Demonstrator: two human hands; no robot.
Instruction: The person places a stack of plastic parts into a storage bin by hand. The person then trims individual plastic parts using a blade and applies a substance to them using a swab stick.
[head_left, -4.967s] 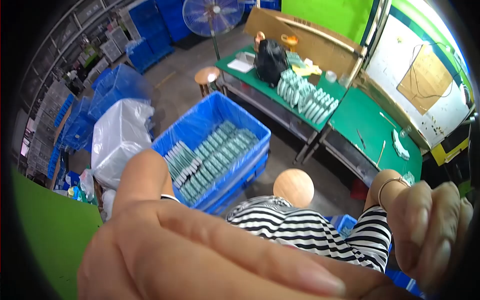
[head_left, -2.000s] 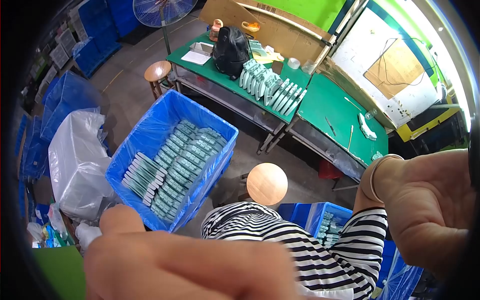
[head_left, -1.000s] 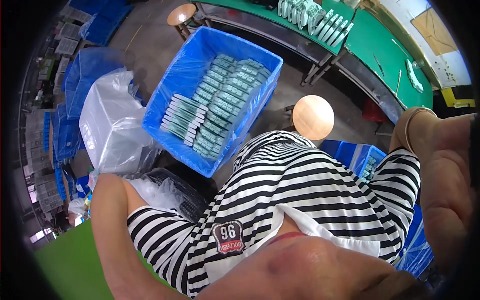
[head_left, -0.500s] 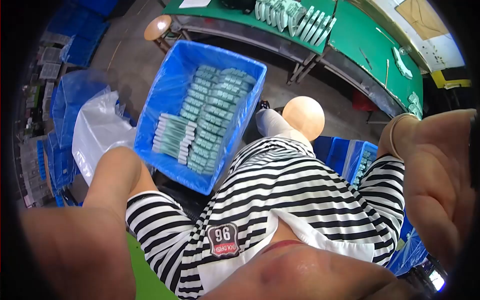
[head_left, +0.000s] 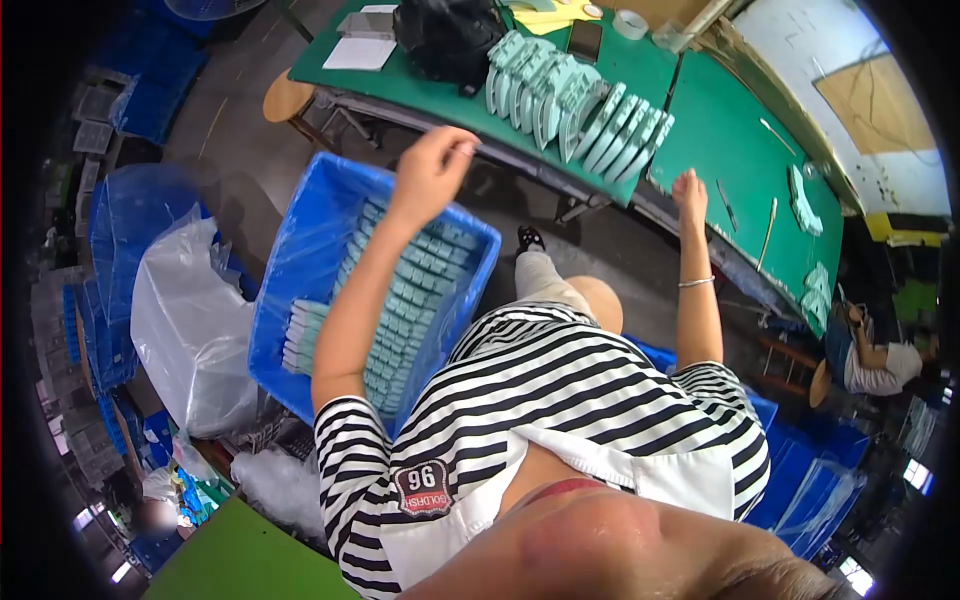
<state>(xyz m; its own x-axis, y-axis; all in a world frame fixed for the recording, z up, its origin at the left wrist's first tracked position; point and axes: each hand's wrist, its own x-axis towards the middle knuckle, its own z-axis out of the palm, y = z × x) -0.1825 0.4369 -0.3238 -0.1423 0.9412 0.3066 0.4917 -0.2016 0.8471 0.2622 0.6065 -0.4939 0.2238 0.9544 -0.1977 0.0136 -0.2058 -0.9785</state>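
Note:
My left hand (head_left: 432, 172) is raised over the far rim of a blue bin (head_left: 275, 330), near the front edge of the green table (head_left: 440, 105). Its fingers are curled together, with nothing visible in them. Pale green curved parts (head_left: 545, 95) stand in a row on the table beyond. My right hand (head_left: 689, 193), also with curled fingers and nothing visible in it, is raised by the front edge of the right-hand table (head_left: 700, 125). Inside the lined bin, rows of green parts (head_left: 410, 290) are partly hidden by my left forearm.
A black bag (head_left: 450, 40) and papers lie on the left table. A knife-like tool (head_left: 727, 205) and a curved part (head_left: 804, 202) lie on the right table. Stools stand at the left (head_left: 288, 98) and before me (head_left: 598, 303). Another person (head_left: 880, 362) is at the right.
Both hands have moved from close to the camera out towards the tables, and their fingers are now curled. The view has shifted, showing more of the tabletop and another person at the right.

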